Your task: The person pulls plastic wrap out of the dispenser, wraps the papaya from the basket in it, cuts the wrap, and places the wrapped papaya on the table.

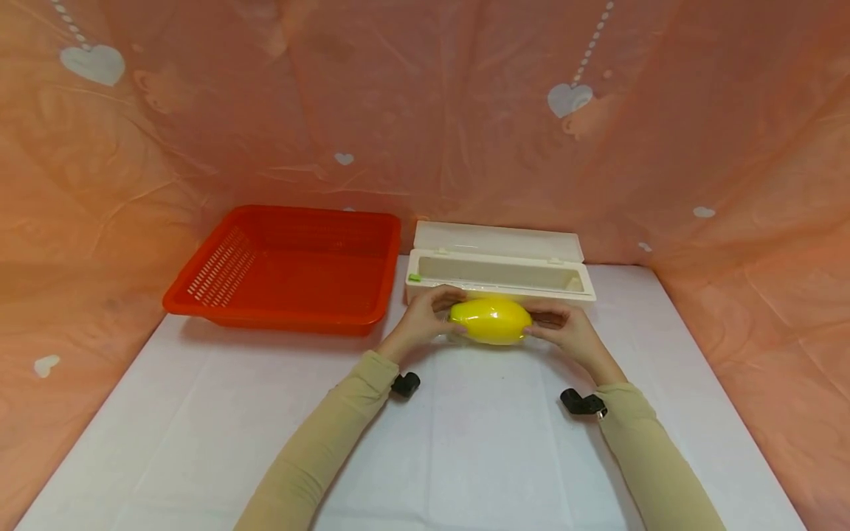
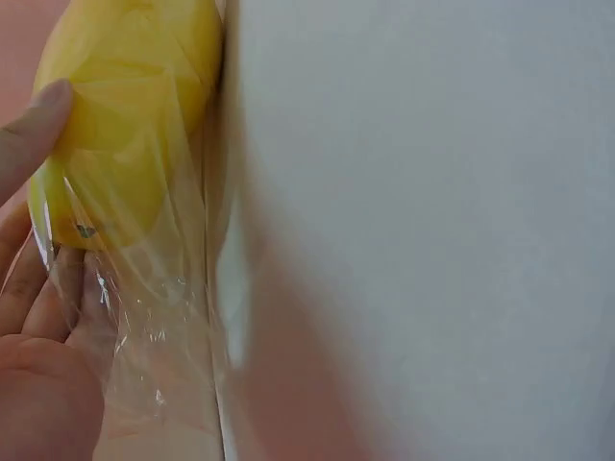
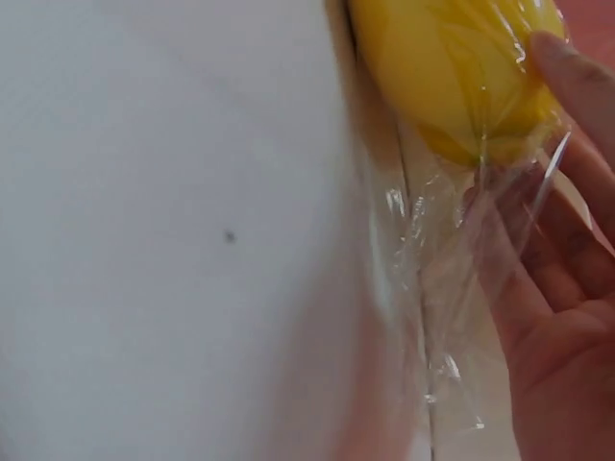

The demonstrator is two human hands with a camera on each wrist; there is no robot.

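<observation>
A glossy yellow oval fruit (image 1: 493, 321), its exact kind unclear, is wrapped in clear plastic film. Both hands hold it between them, one at each end, just in front of a long white box. My left hand (image 1: 425, 317) grips the left end, its thumb (image 2: 38, 130) pressing the front and its fingers behind. My right hand (image 1: 564, 328) grips the right end in the same manner. Loose clear film (image 3: 452, 317) hangs past both ends of the fruit in the wrist views. A dark mark shows on the fruit's left tip in the left wrist view.
Behind the hands stands the white box (image 1: 587, 282), its lid (image 1: 498, 240) raised and a small green piece (image 1: 415, 278) at its left end. An orange-red plastic basket (image 1: 292, 322) stands to the left. White cloth (image 1: 491, 450) covers the table, with pink curtains (image 1: 451, 110) around.
</observation>
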